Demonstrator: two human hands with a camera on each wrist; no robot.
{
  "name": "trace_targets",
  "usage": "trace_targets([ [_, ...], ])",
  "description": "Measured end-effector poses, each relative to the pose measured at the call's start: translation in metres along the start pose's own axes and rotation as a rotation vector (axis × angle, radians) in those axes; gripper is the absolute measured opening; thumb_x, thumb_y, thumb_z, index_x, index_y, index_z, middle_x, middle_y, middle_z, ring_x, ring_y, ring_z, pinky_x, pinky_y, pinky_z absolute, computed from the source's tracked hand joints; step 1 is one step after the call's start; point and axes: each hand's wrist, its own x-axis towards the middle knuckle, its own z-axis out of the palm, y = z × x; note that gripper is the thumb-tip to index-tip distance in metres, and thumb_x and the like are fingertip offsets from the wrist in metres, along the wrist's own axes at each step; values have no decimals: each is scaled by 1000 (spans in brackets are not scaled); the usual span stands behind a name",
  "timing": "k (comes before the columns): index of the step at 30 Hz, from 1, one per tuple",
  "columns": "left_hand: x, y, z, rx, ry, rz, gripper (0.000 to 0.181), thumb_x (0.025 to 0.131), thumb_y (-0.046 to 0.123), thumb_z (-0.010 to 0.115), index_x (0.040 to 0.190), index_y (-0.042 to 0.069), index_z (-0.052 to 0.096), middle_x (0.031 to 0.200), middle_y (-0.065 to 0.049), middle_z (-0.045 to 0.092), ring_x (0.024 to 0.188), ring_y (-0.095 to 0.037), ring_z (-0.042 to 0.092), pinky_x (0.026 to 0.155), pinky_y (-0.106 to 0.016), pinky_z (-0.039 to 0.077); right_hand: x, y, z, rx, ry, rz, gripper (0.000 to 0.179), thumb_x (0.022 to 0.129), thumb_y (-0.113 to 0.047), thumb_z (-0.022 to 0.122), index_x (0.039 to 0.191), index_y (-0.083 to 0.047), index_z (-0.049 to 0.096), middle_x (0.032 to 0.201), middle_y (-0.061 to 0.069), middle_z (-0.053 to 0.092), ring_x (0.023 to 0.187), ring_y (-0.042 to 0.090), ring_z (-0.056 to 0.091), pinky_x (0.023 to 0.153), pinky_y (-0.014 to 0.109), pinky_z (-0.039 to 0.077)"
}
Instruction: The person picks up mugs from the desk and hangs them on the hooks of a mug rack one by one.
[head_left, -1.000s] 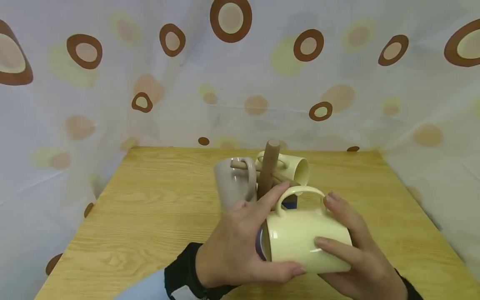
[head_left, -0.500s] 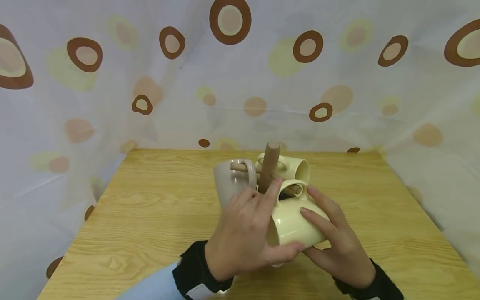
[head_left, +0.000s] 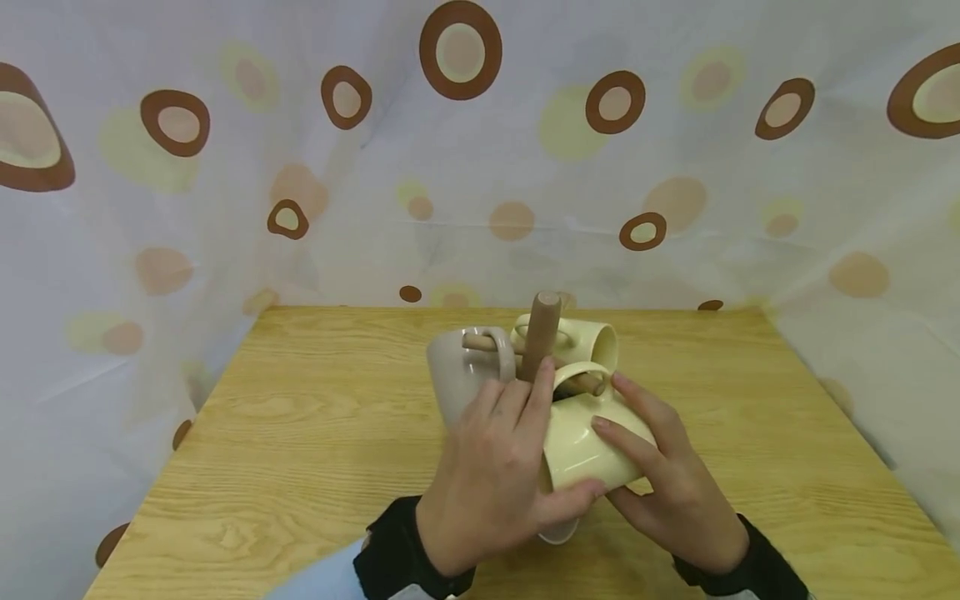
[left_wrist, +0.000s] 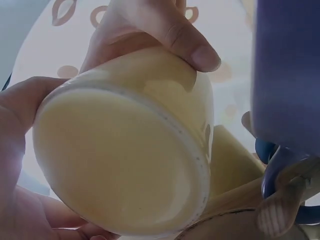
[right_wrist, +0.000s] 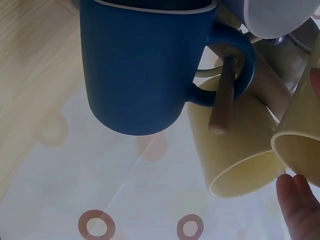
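Note:
In the head view, both hands hold a cream mug (head_left: 592,442) lying on its side in front of a wooden mug tree (head_left: 542,329). A front peg (head_left: 588,384) passes through the loop of its handle. My left hand (head_left: 498,467) grips the mug's left end, thumb low on its wall and index finger reaching up by the handle. My right hand (head_left: 678,492) pinches the right end between thumb and fingers. The left wrist view shows one round end of the cream mug (left_wrist: 120,160) close up. My left palm hides part of the mug tree.
A grey mug (head_left: 465,371) hangs on the left peg, and another cream mug (head_left: 577,342) hangs behind the post. A blue mug (right_wrist: 145,70) hangs lower down in the right wrist view, near a purple mug (left_wrist: 287,75) seen by the left wrist. The wooden table (head_left: 322,417) meets a patterned cloth behind.
Both hands have moved the cream mug leftward and slightly away from me, bringing its handle around the front peg. Over the last half second the mug has barely shifted.

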Motion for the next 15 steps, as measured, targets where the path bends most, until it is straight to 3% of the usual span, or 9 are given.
trace_targets([
  [11,-7,-1,6,11,2,12,103,71,70,61,131,-12,44,99,-12,66,86,-19,55,80,-32,46,-7,7,0,-19,-30,20,40,94,-28,52,119,4,56,135,39,36,124,42,38,109,22,29],
  [15,-9,-1,6,-5,10,9,101,73,67,63,132,-13,42,104,-13,66,89,-21,55,81,-33,47,-7,9,0,-38,-28,12,40,94,-27,52,119,3,57,135,38,37,122,41,41,103,20,32],
])
